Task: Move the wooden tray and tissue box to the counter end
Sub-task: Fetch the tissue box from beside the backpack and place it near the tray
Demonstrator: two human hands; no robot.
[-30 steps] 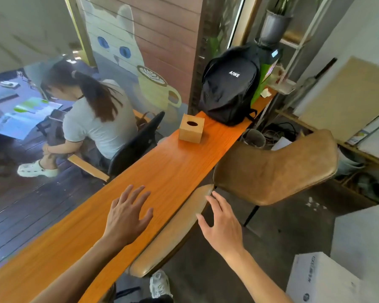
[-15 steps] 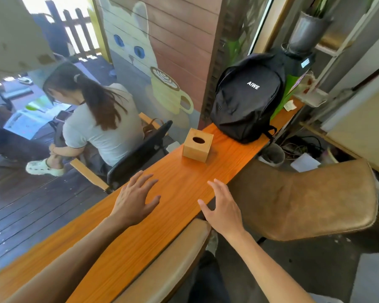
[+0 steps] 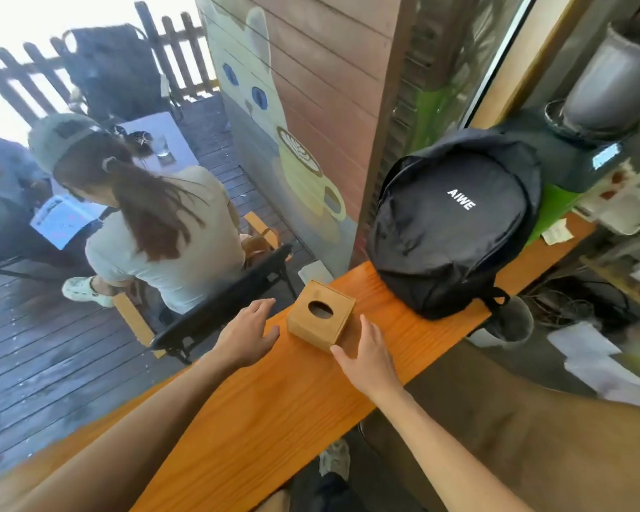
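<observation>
On the counter (image 3: 259, 419), both hands framed the tissue box (image 3: 320, 315) with fingers spread and gripping nothing. The left hand (image 3: 246, 336) lay flat by the box's left side, palm down, its fingertips reaching toward the window edge of the counter; a narrow strip of orange wood showed between its thumb and the box, so it was just beside the box and not touching. The right hand (image 3: 368, 358) sat at the near right corner, thumb tip at or almost at the lower corner of the box, fingers pointing up along the right face; whether they touched the wood I could not tell. Both forearms ran back across the counter toward the camera.

That box was a small wooden cube with an oval hole in its top, standing upright and turned a little askew, about midway across the narrow counter. Beyond it, near but apart, a black backpack (image 3: 455, 219) marked AIWE slumped upright on the counter. Behind the backpack was a green panel (image 3: 555, 208), and a scrap of paper (image 3: 556, 230) lay on the far end.

Left of the counter was a window, and through it a person (image 3: 156, 223) sat on a dark chair (image 3: 222, 315) on a wooden deck, back turned. A painted cat with a cup (image 3: 303, 160) covered the wall past them.
</observation>
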